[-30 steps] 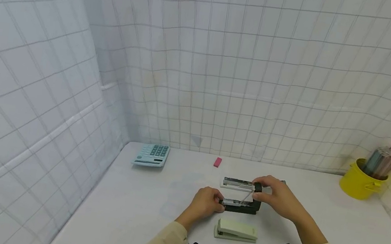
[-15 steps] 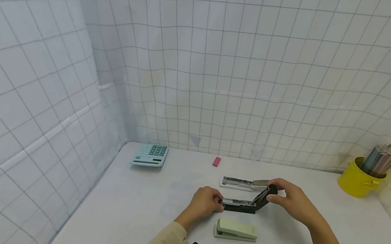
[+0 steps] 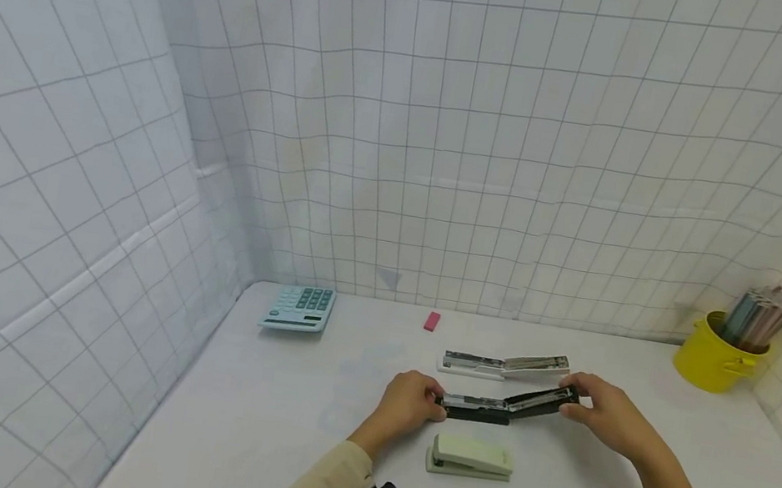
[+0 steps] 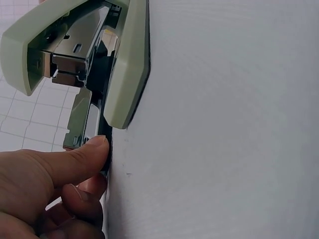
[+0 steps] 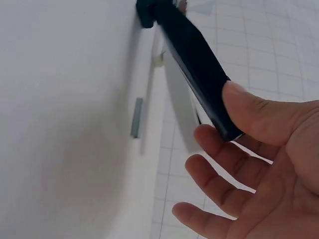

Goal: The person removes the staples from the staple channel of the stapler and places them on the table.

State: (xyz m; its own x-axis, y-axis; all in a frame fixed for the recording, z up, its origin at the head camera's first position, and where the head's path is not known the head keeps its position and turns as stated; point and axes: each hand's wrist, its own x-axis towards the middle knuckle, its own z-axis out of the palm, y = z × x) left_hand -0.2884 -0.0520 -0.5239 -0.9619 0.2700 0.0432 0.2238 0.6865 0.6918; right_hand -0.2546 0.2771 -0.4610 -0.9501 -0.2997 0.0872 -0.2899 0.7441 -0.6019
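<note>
A black stapler lies folded wide, its upper arm swung over to the right and still slanting up from the table. My left hand pinches the front end of its base, the thumb on top in the left wrist view. At the other end, my right hand holds the tip of the upper arm between thumb and index finger; its other fingers spread loosely. Just behind is a white stapler, also folded wide. In front sits a pale green stapler with its top folded over its base.
A light blue calculator lies at the back left, and a small pink block at the back middle. A yellow bucket of sticks stands at the back right. A thin grey strip shows on the white table.
My right hand has swung the black stapler's upper arm from upright over to the right and down. The left hand has stayed on the base.
</note>
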